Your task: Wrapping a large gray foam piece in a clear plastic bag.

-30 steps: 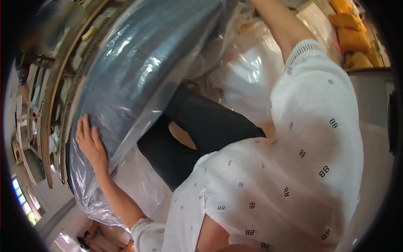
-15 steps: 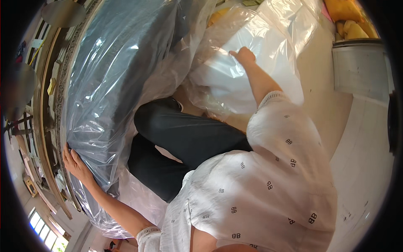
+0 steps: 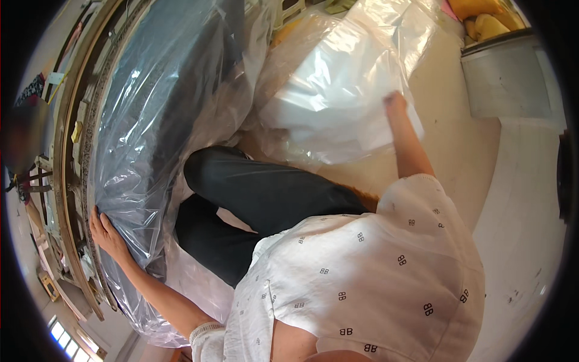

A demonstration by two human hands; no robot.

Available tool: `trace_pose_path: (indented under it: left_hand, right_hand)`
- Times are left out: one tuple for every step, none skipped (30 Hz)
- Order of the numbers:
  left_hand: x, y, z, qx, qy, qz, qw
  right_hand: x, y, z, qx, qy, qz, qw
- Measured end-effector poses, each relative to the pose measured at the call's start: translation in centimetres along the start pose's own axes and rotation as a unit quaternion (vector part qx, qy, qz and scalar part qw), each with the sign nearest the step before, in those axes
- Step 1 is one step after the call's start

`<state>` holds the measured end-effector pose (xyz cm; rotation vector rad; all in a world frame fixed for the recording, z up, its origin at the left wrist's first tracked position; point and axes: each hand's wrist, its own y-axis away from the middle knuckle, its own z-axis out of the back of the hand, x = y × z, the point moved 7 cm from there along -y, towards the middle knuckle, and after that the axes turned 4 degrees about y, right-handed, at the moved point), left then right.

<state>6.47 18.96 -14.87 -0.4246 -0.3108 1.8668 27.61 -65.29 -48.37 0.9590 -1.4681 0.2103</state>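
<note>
Clear plastic film (image 3: 129, 175) covers a long dark padded-looking piece on my left. My left hand (image 3: 108, 234) lies on the film at the edge of that piece, fingers stretched out and resting flat. To the front right, a loose crumpled sheet of clear plastic (image 3: 325, 84) spreads over something pale and white. My right hand (image 3: 395, 104) is over the right side of this loose sheet. Motion smears its fingers, so whether it grips the plastic cannot be made out.
Long wooden rails (image 3: 63, 199) run along the far left, beside the covered piece. A grey bin or box (image 3: 506, 81) stands at the upper right, with yellow items (image 3: 491, 24) above it. My bent legs (image 3: 271, 187) lie between the covered piece and the loose sheet.
My right hand has moved right and a little nearer me, from the middle of the loose sheet toward its right side. My left hand stays in place.
</note>
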Motion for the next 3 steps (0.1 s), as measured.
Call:
trace_pose_path:
  left_hand:
    - [0.8,0.2,-0.2,0.001,-0.023,0.007,1.0]
    - [1.3,0.1,-0.7,-0.009,-0.012,0.001,1.0]
    - [1.9,-0.1,-1.1,-0.007,0.0,-0.008,1.0]
  right_hand:
    - [3.4,-1.7,2.4,-0.001,-0.006,0.042,0.999]
    - [7.7,-3.7,5.7,-0.006,-0.013,0.087,0.996]
    - [8.8,-3.7,6.2,-0.009,-0.023,0.096,0.995]
